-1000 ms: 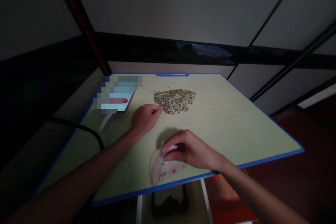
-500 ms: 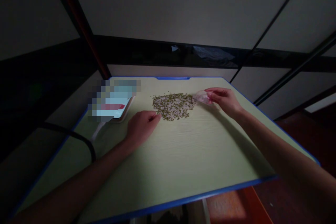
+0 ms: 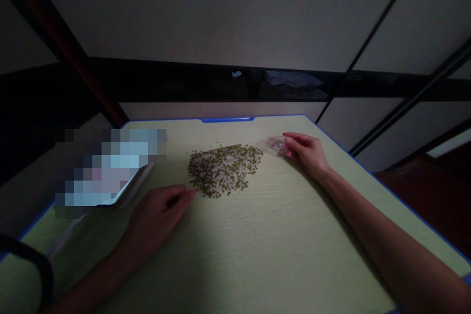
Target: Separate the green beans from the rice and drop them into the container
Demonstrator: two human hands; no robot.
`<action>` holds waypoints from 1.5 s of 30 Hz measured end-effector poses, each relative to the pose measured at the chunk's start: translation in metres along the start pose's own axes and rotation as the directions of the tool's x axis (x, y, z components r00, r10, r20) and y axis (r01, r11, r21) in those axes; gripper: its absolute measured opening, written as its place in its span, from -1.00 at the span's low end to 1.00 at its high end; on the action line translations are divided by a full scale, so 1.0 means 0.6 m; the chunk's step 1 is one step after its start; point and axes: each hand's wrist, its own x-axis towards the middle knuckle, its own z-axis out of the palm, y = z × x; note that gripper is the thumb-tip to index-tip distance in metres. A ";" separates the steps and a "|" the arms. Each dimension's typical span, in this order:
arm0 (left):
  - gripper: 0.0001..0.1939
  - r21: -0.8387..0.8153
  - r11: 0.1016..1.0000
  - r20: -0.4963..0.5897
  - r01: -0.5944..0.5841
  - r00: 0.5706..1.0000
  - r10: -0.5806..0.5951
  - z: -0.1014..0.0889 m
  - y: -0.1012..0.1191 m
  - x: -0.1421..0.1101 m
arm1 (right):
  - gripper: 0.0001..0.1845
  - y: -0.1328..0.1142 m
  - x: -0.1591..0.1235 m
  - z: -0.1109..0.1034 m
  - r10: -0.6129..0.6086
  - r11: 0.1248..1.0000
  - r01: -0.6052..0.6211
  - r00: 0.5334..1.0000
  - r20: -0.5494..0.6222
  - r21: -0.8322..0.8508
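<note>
A spread-out pile of small green beans mixed with pale grains (image 3: 224, 169) lies in the middle of the table (image 3: 279, 235). My right hand (image 3: 307, 154) pinches a clear protractor with pink markings (image 3: 275, 145) by its near part, at the right side of the pile. The protractor's rounded end points left towards the beans, just apart from them. At the pile's lower left edge rests my left hand (image 3: 160, 213), with its fingers curled in and the thumb against them. Whatever lies inside those fingers, if anything, is hidden.
At the left of the table lies a phone with a lit, blurred screen (image 3: 121, 171), a pale cable at its near end. A black curved tube (image 3: 42, 267) crosses the lower left corner. Cabinet panels (image 3: 221, 14) stand behind the table's blue edge.
My right hand has carried the protractor from the table's near edge to the pile's right side. My left hand stays curled by the pile. The view has shifted closer.
</note>
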 end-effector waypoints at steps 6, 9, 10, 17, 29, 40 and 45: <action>-0.58 -0.016 0.999 0.003 0.046 0.999 -0.046 0.001 -0.001 0.002 | -0.57 -0.006 -0.001 -0.001 0.002 0.998 0.003 0.996 0.088 -0.060; -0.57 -0.026 0.999 0.004 0.044 0.999 -0.044 -0.001 0.002 0.001 | -0.57 -0.009 -0.005 0.000 -0.016 0.994 0.026 0.996 0.087 -0.109; -0.58 -0.023 0.999 0.003 0.044 0.999 -0.044 -0.001 0.003 0.001 | -0.58 -0.011 -0.006 0.001 -0.022 0.992 0.033 0.996 0.088 -0.125; -0.61 -0.024 0.999 0.019 0.044 0.999 -0.043 -0.003 0.007 0.001 | -0.69 -0.011 -0.008 0.004 -0.082 0.963 0.111 0.988 0.129 -0.246; -0.62 -0.017 0.999 0.011 0.038 0.999 -0.037 -0.003 0.003 0.001 | -0.67 -0.008 -0.014 0.017 -0.143 0.926 0.188 0.977 0.157 -0.329; -0.61 0.002 0.999 0.009 0.040 0.999 -0.040 -0.002 0.002 0.001 | -0.64 -0.008 -0.015 0.019 -0.127 0.932 0.182 0.974 0.187 -0.312; -0.61 -0.004 0.999 0.013 0.044 0.999 -0.044 -0.004 0.007 0.000 | -0.70 -0.015 -0.017 0.018 -0.114 0.921 0.193 0.964 0.240 -0.338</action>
